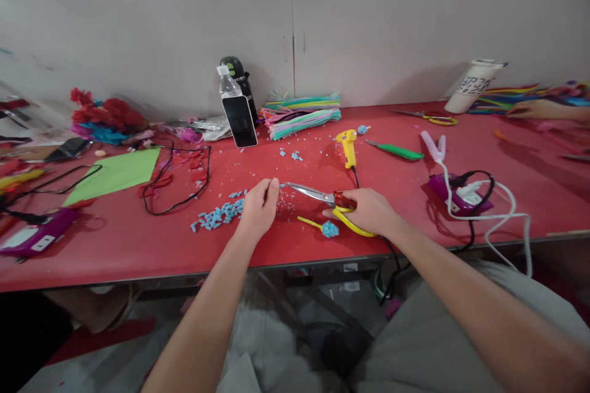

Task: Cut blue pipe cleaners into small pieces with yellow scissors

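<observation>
My right hand (369, 212) grips yellow-handled scissors (322, 198) whose blades point left toward my left hand (260, 206). My left hand is pinched near the blade tips on something too small to make out. A pile of short blue pipe-cleaner bits (221, 216) lies just left of that hand. A yellow stem with a blue fuzzy tip (322, 227) rests on the red table (115, 245) between my hands.
A yellow glue gun (348, 147), green-handled tool (396, 150), white iron (436, 147) with cable, purple power strips (456, 196) (37, 234), a phone (239, 120) leaning on a bottle, pipe-cleaner bundles (302, 115), green paper (115, 173), red flowers (104, 113). Another person's hand (539, 110) far right.
</observation>
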`<state>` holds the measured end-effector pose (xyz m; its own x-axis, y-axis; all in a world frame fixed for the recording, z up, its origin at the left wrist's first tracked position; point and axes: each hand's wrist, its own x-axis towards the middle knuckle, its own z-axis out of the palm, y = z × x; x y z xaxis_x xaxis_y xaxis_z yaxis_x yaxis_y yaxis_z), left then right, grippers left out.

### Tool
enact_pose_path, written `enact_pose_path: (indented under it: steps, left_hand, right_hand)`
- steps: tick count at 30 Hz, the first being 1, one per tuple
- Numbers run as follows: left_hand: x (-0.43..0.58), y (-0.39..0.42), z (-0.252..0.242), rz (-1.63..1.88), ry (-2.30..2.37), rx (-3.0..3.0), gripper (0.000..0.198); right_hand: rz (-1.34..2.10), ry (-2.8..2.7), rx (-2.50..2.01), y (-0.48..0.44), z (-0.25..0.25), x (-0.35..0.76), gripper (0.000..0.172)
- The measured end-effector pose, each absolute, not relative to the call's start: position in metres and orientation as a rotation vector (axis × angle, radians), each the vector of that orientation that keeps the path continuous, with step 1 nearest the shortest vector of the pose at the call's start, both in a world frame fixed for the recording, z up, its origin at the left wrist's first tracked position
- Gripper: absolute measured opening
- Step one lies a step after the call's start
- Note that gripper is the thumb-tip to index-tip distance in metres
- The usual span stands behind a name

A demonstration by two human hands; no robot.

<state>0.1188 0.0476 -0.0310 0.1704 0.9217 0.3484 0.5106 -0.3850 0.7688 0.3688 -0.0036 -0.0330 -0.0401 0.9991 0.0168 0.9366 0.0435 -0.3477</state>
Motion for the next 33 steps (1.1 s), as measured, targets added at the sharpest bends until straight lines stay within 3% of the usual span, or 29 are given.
enact_pose_path:
  steps: [33]
  left_hand:
    - [0.1210,0.0458,-0.0289,1.079,1.326,2.004,0.040]
  right_hand:
    - [0.292,-2.109,-1.988,-0.0028,-0.0322,0.3678,0.045]
